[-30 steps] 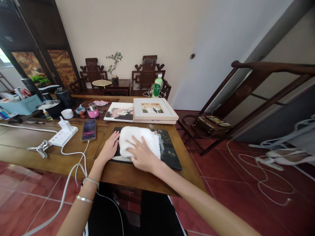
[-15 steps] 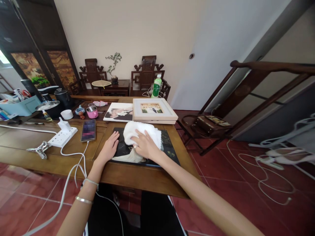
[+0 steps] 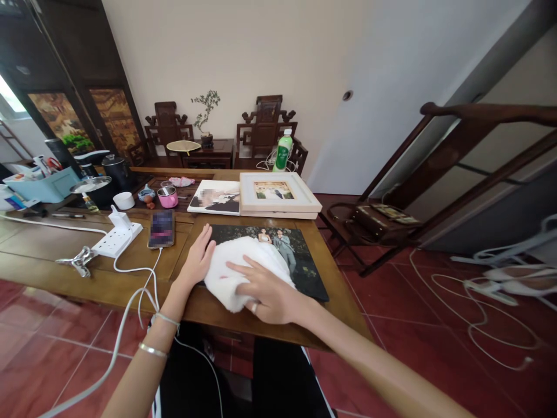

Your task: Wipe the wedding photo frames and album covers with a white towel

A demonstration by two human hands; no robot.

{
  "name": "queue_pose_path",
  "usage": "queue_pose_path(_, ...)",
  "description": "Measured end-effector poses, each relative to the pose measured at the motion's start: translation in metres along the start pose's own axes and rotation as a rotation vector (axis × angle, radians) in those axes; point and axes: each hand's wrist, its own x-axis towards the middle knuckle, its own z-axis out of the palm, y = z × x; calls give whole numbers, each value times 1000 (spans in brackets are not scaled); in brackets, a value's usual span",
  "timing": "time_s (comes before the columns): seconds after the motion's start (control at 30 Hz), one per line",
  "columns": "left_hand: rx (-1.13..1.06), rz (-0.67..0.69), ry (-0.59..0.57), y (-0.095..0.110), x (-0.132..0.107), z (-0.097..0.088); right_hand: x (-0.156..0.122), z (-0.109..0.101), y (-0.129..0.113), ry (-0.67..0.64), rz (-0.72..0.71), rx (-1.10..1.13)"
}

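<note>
A dark photo panel [image 3: 311,261] showing a couple lies flat near the table's front edge. My right hand [image 3: 267,290] presses on a bunched white towel [image 3: 232,264], with its fingers bent over the fluffy fabric and a ring on one finger. The towel covers the lower left and middle of the panel. Along the panel's left edge rests my left hand [image 3: 199,255], fingers stretched out and holding nothing.
Behind the panel lie a white-framed picture [image 3: 300,188] and a flat photo print [image 3: 202,200]. To the left are a phone [image 3: 161,229], a power strip [image 3: 117,238], loose white cables, a pink cup [image 3: 168,198] and a silver tripod [image 3: 80,261].
My right hand has drawn the white towel down toward the front edge, uncovering the couple on the panel. The left hand stays at the panel's left edge.
</note>
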Motion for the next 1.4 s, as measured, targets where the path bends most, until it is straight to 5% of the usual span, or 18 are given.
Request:
queue_pose_path(0.13, 53, 7, -95, -2, 2, 4, -24, -16, 19, 20, 168, 43)
queue_pose_path(0.23, 84, 11, -154, -4, 2, 5, -17, -18, 41, 116, 376, 27)
queue_pose_path(0.4, 102, 12, -158, -7, 2, 5, 43, -9, 69, 271, 571, 103)
queue_pose_path(0.57, 99, 20, -140, -7, 2, 3, 111, -3, 71, 305, 519, 161)
queue_pose_path(0.67, 95, 25, -131, -7, 2, 3, 123, -3, 71, 321, 484, 195)
queue_pose_path(0.8, 96, 11, -144, -6, 2, 3, 95, -9, 83, 335, 470, 237)
queue_pose_path(1.1, 73, 22, -123, -7, 1, 4, -25, -30, 124, 437, 712, 133)
queue_pose_path(1.23, 80, 28, -117, -6, 2, 3, -54, -23, 98, 390, 667, 61)
queue_pose_path(1.4, 76, 20, -118, -7, 3, 4, -82, -1, 25, 261, 450, -82)
